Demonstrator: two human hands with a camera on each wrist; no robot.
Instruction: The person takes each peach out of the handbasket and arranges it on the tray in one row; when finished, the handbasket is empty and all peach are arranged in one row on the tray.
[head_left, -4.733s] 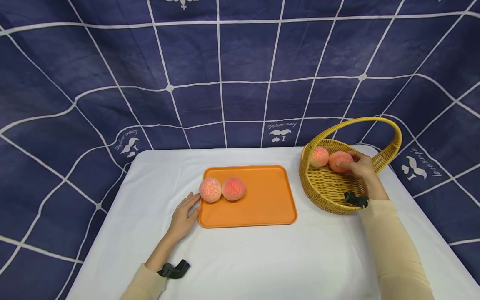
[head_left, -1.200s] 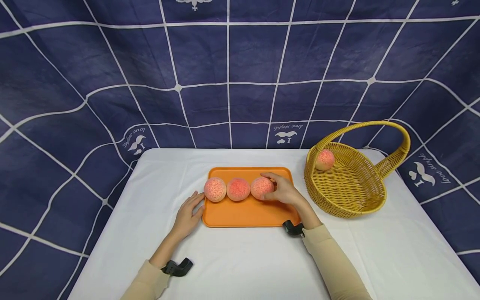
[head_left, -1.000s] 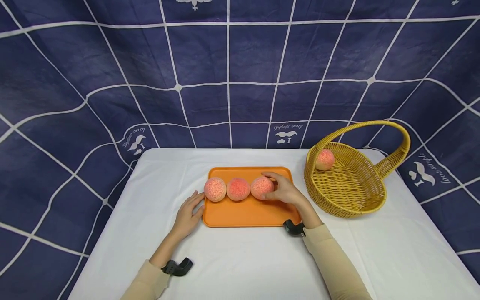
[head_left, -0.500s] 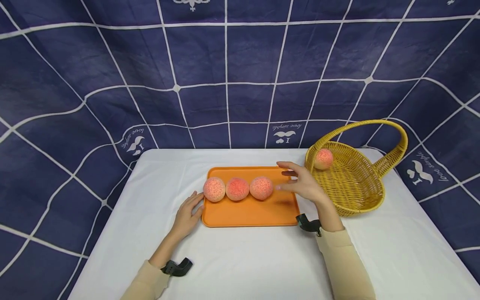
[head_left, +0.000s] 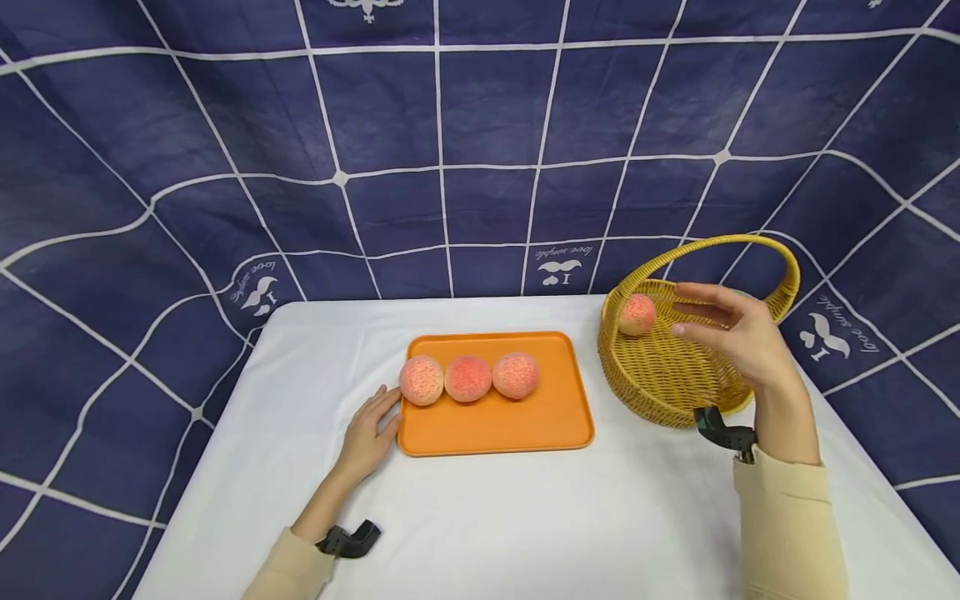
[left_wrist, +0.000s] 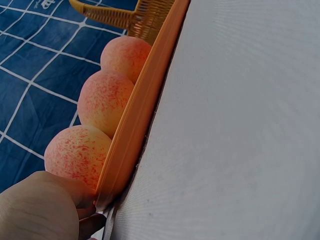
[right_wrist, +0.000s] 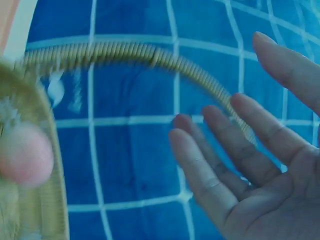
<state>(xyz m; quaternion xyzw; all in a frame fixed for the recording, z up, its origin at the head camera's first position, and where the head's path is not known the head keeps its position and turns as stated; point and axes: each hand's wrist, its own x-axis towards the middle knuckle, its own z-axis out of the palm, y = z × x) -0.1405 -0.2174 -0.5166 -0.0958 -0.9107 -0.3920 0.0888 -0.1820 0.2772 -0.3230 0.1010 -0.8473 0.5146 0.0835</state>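
Three peaches stand in a touching row on the orange tray (head_left: 495, 429): a speckled left peach (head_left: 422, 381), a redder middle peach (head_left: 468, 379) and a right peach (head_left: 516, 375). My left hand (head_left: 367, 433) rests at the tray's left edge, fingertips beside the left peach. In the left wrist view that hand (left_wrist: 42, 207) is right at the tray's corner. Over the yellow wicker basket (head_left: 637, 392) hovers my right hand (head_left: 750, 337), fingers spread and holding nothing. One more peach (head_left: 637, 315) lies at the basket's left side, also seen as a blurred peach (right_wrist: 27, 155) in the right wrist view.
The basket's tall arched handle (head_left: 712, 242) rises behind and beside my right hand. A white cloth (head_left: 525, 525) covers the table. Behind it hangs a dark blue curtain (head_left: 495, 200) with white grid lines.
A peach went from the basket to the tray's row in my right hand, which then let go and moved right, back over the basket. My left hand stayed at the tray's edge.
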